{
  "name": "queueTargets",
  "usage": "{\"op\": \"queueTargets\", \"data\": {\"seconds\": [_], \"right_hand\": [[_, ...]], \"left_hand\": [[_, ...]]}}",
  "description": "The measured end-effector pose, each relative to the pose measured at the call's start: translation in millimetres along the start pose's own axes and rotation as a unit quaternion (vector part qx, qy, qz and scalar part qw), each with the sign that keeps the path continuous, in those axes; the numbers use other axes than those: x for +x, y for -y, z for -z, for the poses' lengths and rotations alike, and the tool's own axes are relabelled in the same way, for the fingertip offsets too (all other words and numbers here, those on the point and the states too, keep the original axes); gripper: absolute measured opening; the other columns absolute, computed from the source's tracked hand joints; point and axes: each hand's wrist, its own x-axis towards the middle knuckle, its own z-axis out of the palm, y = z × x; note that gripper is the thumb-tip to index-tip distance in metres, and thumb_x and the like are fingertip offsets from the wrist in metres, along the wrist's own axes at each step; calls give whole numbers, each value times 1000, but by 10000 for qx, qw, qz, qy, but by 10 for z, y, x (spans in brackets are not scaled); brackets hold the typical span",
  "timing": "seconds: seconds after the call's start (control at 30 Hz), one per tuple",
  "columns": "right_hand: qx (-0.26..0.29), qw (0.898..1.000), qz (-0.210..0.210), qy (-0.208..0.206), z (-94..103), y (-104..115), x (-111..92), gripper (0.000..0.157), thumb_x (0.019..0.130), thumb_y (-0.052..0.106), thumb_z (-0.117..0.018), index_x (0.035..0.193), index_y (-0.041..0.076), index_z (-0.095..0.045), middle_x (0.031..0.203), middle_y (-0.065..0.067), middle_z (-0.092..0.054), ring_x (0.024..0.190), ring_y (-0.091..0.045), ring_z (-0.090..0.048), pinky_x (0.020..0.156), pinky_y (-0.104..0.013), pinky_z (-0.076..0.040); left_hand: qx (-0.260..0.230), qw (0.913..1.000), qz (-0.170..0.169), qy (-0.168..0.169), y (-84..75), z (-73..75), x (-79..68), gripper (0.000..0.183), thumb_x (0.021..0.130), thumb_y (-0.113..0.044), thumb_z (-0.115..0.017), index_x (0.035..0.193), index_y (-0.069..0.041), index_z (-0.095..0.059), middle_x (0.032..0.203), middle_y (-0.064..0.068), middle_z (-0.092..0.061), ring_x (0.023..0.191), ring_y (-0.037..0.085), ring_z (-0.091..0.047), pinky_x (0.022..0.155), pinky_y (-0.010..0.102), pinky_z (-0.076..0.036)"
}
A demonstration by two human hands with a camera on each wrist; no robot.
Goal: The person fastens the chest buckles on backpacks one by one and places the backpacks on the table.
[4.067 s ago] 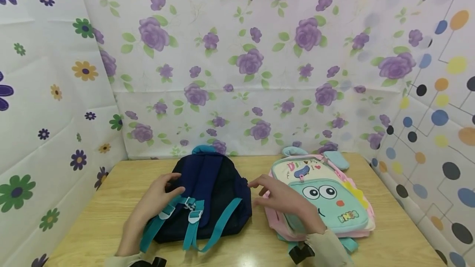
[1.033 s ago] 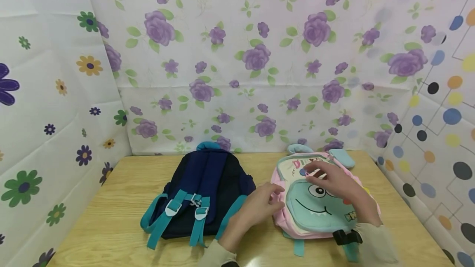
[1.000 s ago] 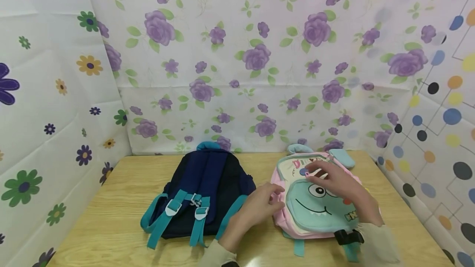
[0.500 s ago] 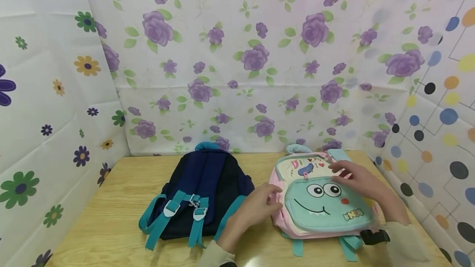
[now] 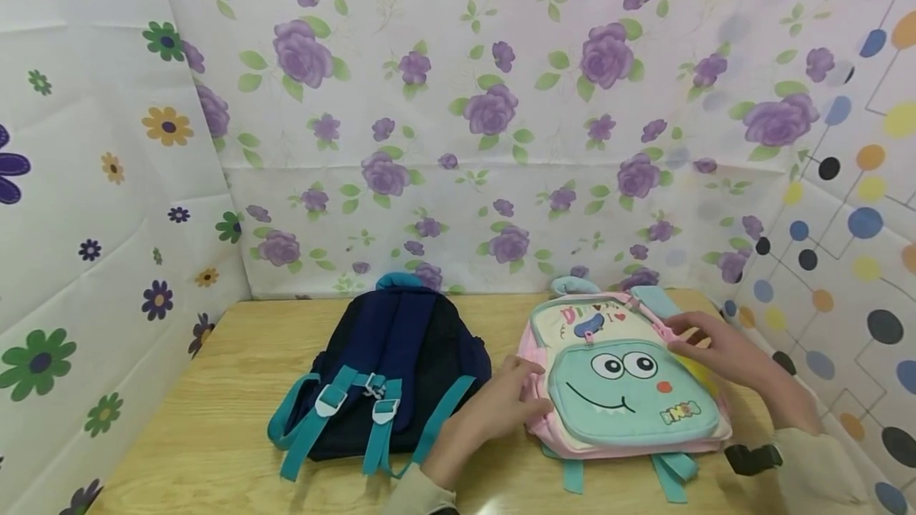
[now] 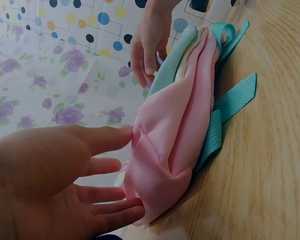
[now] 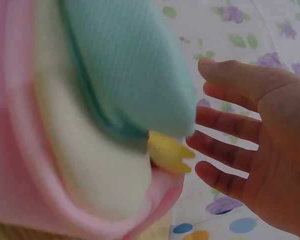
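A small pink, cream and mint backpack (image 5: pixel 630 408) with a cartoon face lies front up on the table's right side. My left hand (image 5: pixel 501 400) is at its left, thumb and fingers spread; in the left wrist view its fingertips touch the pink side panel (image 6: pixel 162 120). Over the bag's upper right edge, my right hand (image 5: pixel 723 352) has its fingertips near the pink zipper strip (image 5: pixel 651 320). Relaxed, parted fingers of the right hand (image 7: pixel 275 130) appear beside the yellow felt spikes (image 7: pixel 170 152) in the right wrist view, holding nothing.
To the left, a navy backpack (image 5: pixel 422 340) lies straps up, with teal straps (image 5: pixel 444 416) trailing toward the front edge. Wooden tabletop (image 5: pixel 207 396) surrounds both bags. Patterned cloth walls (image 5: pixel 458 133) enclose the back and sides.
My right hand has moved from the front of the pink backpack rightward to its right edge, uncovering the cartoon face. Earlier, both hands were near the navy backpack; the left has since shifted to the pink one.
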Motion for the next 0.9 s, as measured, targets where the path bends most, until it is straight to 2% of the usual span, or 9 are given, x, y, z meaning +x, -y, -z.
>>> {"op": "queueTargets", "data": {"seconds": [0.23, 0.4, 0.53, 0.63, 0.77, 0.83, 0.9], "right_hand": [[-88, 9994, -296, 169, 4, -207, -35, 56, 95, 46, -64, 134, 8, -56, 127, -16, -58, 103, -27, -58, 74, -28, -50], [-7, 9987, -404, 304, -1, -344, -34, 56, 94, 48, -65, 135, 11, -56, 129, -16, -58, 106, -29, -58, 77, -31, -51], [129, 9974, -517, 494, 8, -387, -19, 55, 94, 47, -64, 136, 12, -56, 131, -19, -56, 100, -26, -59, 74, -32, -50], [291, 9963, -512, 623, 4, -402, 3, 53, 95, 44, -65, 136, 12, -56, 131, -19, -56, 93, -20, -61, 71, -30, -51], [313, 9967, -285, 696, -29, -448, 23, 47, 95, 38, -66, 134, 12, -58, 129, -16, -59, 93, -10, -59, 71, -25, -51], [262, 9969, -179, 721, -52, -470, 33, 46, 96, 37, -65, 134, 12, -58, 129, -15, -60, 101, -14, -59, 74, -26, -52], [216, 9967, -175, 756, -71, -478, 45, 46, 96, 37, -65, 135, 13, -58, 131, -17, -60, 110, -23, -58, 78, -32, -53]], "left_hand": [[332, 9994, -13, 41, 5, -67, 14, 56, 92, -47, -66, 137, -16, -57, 136, 2, -54, 115, 11, -53, 104, 34, -46], [389, 9992, 8, 82, 5, -78, 6, 60, 89, -54, -67, 137, -19, -57, 134, -2, -55, 115, 10, -53, 105, 34, -46], [316, 9994, 94, 128, -8, -84, 8, 61, 87, -57, -69, 137, -23, -58, 135, -3, -54, 113, 10, -53, 105, 34, -46], [296, 9994, 120, 140, -18, -84, 12, 61, 86, -56, -70, 138, -25, -59, 137, -2, -54, 115, 12, -54, 106, 36, -46], [322, 9992, 180, 169, -18, -90, 33, 62, 84, -56, -72, 139, -29, -58, 138, -3, -53, 117, 13, -53, 106, 38, -46], [386, 9989, 192, 162, -13, -97, 44, 62, 84, -56, -72, 139, -31, -58, 137, -3, -54, 117, 13, -53, 105, 38, -46], [457, 9986, 213, 133, -7, -102, 49, 62, 84, -57, -72, 138, -31, -58, 136, -3, -54, 115, 13, -54, 104, 37, -47]]}}
